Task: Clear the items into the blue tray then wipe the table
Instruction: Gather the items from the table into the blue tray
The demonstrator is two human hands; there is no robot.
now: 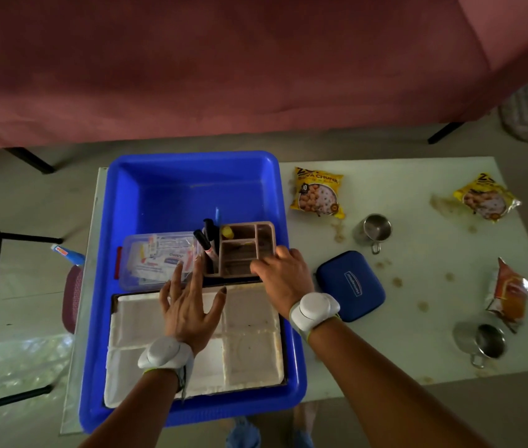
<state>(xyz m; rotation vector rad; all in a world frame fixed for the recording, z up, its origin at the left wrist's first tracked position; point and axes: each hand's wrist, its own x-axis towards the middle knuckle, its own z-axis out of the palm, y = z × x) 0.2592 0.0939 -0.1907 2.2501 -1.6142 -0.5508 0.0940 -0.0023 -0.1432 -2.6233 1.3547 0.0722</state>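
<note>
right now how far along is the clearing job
Done: the white foam tray and clear plastic box sit in the blue tray. In hand: the right hand grips the pen organizer. Left: two yellow packets, two steel cups, blue case, orange packet, then wiping.

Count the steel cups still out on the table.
2. One steel cup stands between the yellow packets, behind the blue case; the other steel cup sits near the table's front right edge, by the orange packet.
</note>
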